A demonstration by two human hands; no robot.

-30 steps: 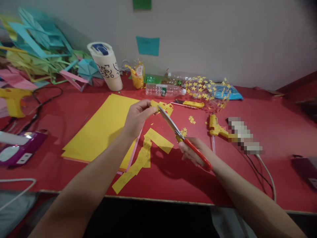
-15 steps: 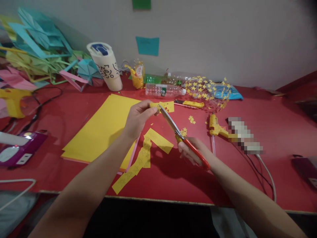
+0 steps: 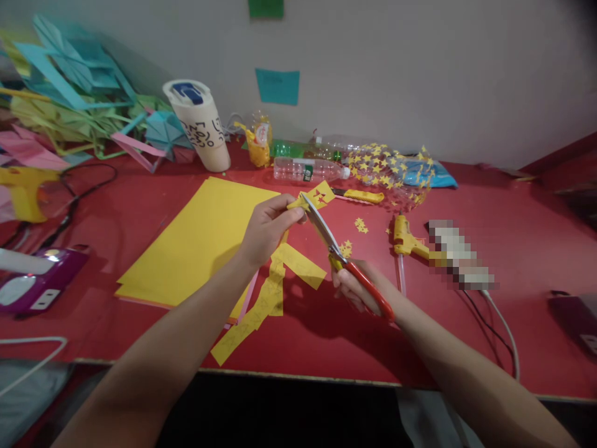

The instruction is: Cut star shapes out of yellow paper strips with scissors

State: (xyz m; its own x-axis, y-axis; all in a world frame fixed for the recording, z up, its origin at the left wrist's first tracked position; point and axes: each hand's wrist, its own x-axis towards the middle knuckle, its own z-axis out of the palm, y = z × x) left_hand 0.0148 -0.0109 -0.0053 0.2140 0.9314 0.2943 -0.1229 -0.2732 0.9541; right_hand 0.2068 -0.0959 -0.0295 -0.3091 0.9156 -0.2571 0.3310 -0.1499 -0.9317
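L hand (image 3: 267, 229): grip pinches yellow strip (image 3: 325, 194) at tips of scissors (image 3: 327, 238); pinched end partly hidden by fingers. R hand (image 3: 358, 287): grip closed round scissors handles, partly hidden behind red one. Blade gap unclear. Rel. to scissors: paper stack (image 3: 196, 236) left, partly covered by L forearm; glue gun (image 3: 405, 236) right, pixelated obj. (image 3: 461, 255) past it, ID n/a; purple box (image 3: 56, 274) far left, cut off.

Both forearms (image 3: 168, 342) and hands (image 3: 268, 230) are bare, and dark, plain black clothing (image 3: 280, 414) covers the body.
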